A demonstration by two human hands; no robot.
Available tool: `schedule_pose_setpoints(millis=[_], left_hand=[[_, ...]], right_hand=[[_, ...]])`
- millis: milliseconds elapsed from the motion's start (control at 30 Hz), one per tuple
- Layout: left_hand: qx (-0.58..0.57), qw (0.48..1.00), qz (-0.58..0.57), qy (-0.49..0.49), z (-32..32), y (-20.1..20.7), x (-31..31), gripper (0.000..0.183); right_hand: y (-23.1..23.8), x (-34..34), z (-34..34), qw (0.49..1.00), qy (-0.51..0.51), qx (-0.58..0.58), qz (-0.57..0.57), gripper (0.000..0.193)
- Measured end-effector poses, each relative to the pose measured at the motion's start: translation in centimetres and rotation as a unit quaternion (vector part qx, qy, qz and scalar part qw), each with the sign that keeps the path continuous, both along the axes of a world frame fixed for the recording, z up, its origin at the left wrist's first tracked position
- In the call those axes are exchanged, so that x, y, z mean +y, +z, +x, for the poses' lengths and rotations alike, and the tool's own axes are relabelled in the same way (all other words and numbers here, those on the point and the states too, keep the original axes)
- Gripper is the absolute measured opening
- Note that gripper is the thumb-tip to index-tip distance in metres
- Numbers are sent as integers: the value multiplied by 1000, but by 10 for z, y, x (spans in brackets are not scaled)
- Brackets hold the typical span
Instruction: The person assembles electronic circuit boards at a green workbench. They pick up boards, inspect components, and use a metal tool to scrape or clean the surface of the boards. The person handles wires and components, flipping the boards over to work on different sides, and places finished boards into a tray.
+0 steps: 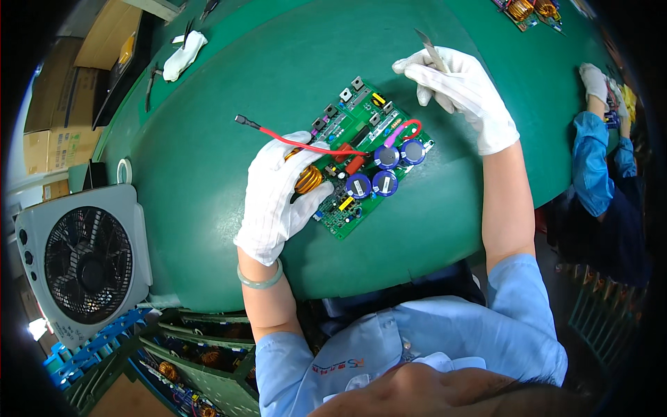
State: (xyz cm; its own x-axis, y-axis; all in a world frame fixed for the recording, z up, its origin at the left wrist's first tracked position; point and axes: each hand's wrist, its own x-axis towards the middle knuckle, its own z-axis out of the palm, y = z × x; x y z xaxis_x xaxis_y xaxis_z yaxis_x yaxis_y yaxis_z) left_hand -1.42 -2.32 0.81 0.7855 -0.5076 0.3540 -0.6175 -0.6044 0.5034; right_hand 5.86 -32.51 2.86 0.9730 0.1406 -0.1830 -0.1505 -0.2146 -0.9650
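Observation:
A green circuit board (358, 130) lies at a slant on the green table. My left hand (272, 191), in a white glove, grips its left side, with fingers and thumb around a copper-wound coil (308, 179). Several blue round capacitors (385, 183) stand on the board's right part. A red wire (295, 144) with a black end passes over my left fingers, and a shorter red lead (415, 126) with a purple sleeve curls above the capacitors. Above the board's upper right, my gloved right hand (458, 87) is closed around a slim pointed metal tool (432, 51), apart from the board.
A grey box fan (87, 260) stands at the left. A white cloth-like item (185, 55) and a dark-handled tool (151, 87) lie far left. Below the table edge are green racks (208, 368) with boards. At far right, a co-worker's gloved hand (594, 81) handles parts.

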Motion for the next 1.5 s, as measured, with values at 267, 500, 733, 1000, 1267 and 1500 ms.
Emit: schedule_pose_setpoints(millis=[267, 500, 733, 1000, 1267, 1500], left_hand=[[-6, 998, 56, 38, -1, -13, 0, 40], [183, 949, -232, 114, 4, -10, 10, 31], [445, 530, -712, 125, -6, -4, 11, 38], [456, 522, -715, 92, -1, -49, 34, 38], [460, 524, -711, 93, -3, -60, 40, 39], [458, 522, -713, 94, -5, -62, 44, 39]], right_hand=[[-5, -2, -1, 1000, -2, -2, -12, 29], [-10, -6, 5, 991, -77, -57, 93, 36], [-11, 19, -11, 985, 0, -55, 162, 49], [-17, 28, -20, 974, 85, -41, 205, 49], [-17, 31, -20, 986, 64, -32, 153, 44], [-22, 27, -19, 976, 78, -20, 200, 42]])
